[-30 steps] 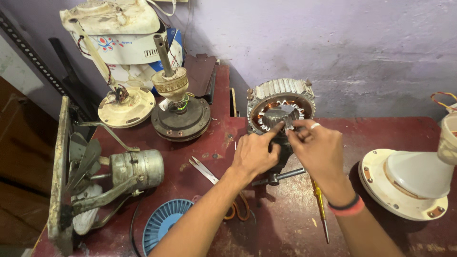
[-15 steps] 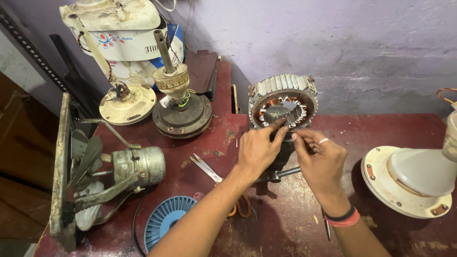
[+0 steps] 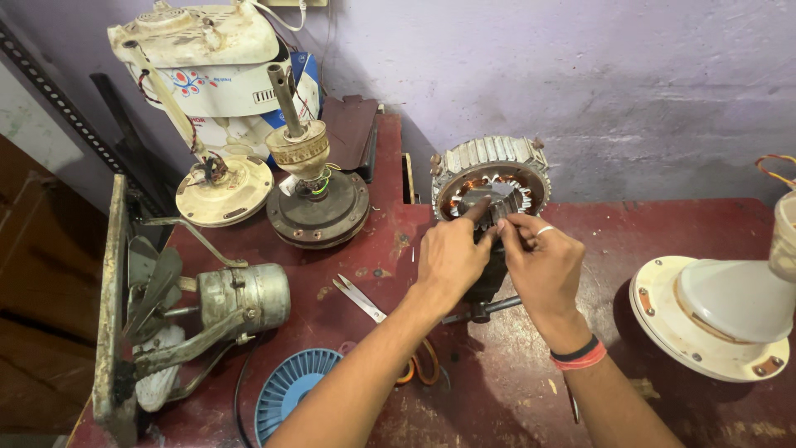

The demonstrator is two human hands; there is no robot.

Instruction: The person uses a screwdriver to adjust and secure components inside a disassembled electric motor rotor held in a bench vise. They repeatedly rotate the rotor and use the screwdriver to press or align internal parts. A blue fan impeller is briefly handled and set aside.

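Head view looks down on a dark red, scuffed wooden workbench point(image 3: 663, 224), where both bare hands meet at a round grey metal motor stator with ribbed rim and copper windings point(image 3: 491, 178). The stator stands on edge against the wall, at about 12 o'clock from the hands, with its open bore facing the camera. The left hand point(image 3: 448, 259) has its forefinger stretched up into the bore and the other fingers curled loosely; the forefinger touches the inner teeth, and nothing is clamped in that hand. The right hand point(image 3: 543, 270) (a ring on one finger, black and red bands at the wrist) has thumb and forefinger pinched together at the lower edge of the bore; whether they hold a wire or a slip of something cannot be told.

At 7 o'clock from the left hand lie steel scissors with orange handles point(image 3: 377, 311), partly under the forearm. Farther out at 7 o'clock sits a blue round plastic grille point(image 3: 290, 390). At 9 o'clock lies a grey exhaust fan with its motor and frame point(image 3: 199, 307). At 10 o'clock stands a rusty brown ceiling fan motor with an upright shaft point(image 3: 319, 195). At 3 o'clock from the right hand rests a cream round fan base point(image 3: 713, 319).
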